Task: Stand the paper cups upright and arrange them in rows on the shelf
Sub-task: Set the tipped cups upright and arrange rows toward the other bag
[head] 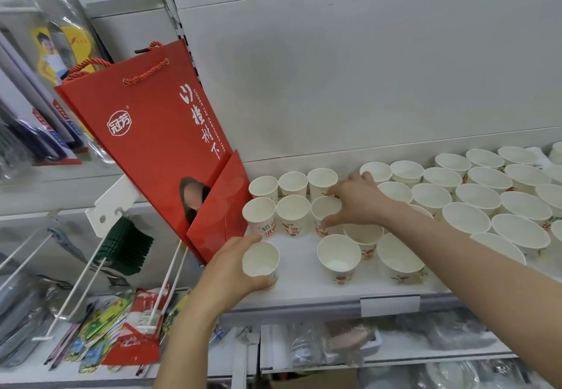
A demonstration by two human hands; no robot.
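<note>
Several white paper cups with red and green print stand upright on the white shelf (301,279). My left hand (226,270) grips one cup (260,259) at the shelf's front left corner. My right hand (357,201) pinches the rim of another cup (326,210), third in the second row. Behind it stand three cups in a back row (293,183). Two more cups (337,256) stand loose near the front edge. Many further cups (474,194) crowd the shelf's right part.
A red paper gift bag (152,121) with rope handles leans against the shelf's left end, touching the leftmost cups. White display hooks (170,279) with packaged goods stick out at the lower left. A lower shelf (380,355) holds plastic-wrapped items.
</note>
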